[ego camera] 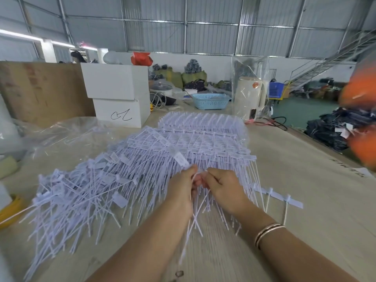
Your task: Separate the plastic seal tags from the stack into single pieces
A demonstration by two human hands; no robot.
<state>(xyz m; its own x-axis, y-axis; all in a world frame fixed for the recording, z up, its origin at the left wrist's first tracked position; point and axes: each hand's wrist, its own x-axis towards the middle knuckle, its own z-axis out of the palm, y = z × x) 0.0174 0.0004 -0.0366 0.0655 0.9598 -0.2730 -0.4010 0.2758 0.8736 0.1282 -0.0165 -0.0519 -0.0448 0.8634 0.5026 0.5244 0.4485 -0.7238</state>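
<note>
At about 9 o'clock on the pale wooden counter lies a loose heap of single white plastic seal tags, thin straps with small flat rectangular heads, crossing one another, most tails running toward 7 o'clock. Toward 12 o'clock sits the stack of still-joined white seal tag strips, heads lined up in tidy rows across the counter, the long straps pointing back toward 6 o'clock like a comb. At the stack's near edge the left hand has its grip pinching a strip by thumb and fingertips, with several thin straps hanging down past the wrist toward 6 o'clock. Just beside it, fingertips nearly touching, the right hand curls its grip round the neighbouring tags at the same spot; a thin striped bangle rings that wrist. At 3 o'clock a short joined strip of two or three white tags lies flat, heads in a row, tails toward 6 o'clock.
</note>
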